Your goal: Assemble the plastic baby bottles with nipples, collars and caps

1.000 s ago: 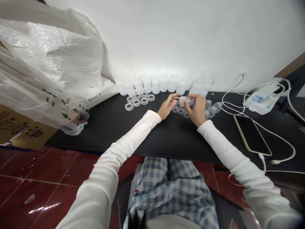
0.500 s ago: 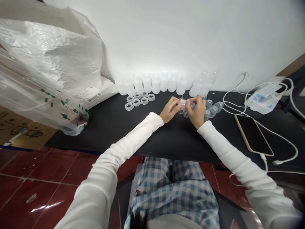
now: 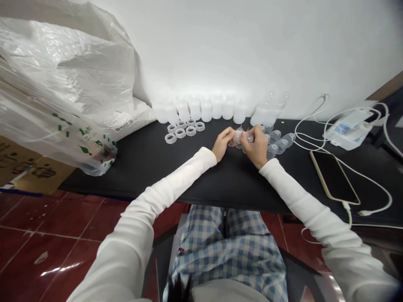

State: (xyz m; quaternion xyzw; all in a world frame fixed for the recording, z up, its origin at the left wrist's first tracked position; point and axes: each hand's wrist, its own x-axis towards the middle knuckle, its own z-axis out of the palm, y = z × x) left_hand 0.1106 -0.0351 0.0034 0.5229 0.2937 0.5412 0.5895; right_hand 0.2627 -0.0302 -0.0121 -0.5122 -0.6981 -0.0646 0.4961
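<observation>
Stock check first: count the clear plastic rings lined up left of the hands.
7. The clear plastic rings lie flat on the black tabletop, three in the back row, four in front; none looks hidden.

Seen from the top of the person's own head, this single view faces forward and steeply down, past hair [image 3: 179,290] at the bottom edge and over checked trousers [image 3: 226,256]. The left hand [image 3: 223,143] and right hand [image 3: 256,147] appear fairly near at mid-frame, above a black table [image 3: 157,167], with a white wall [image 3: 252,50] beyond. Wide-angle distortion bends the edges.
</observation>
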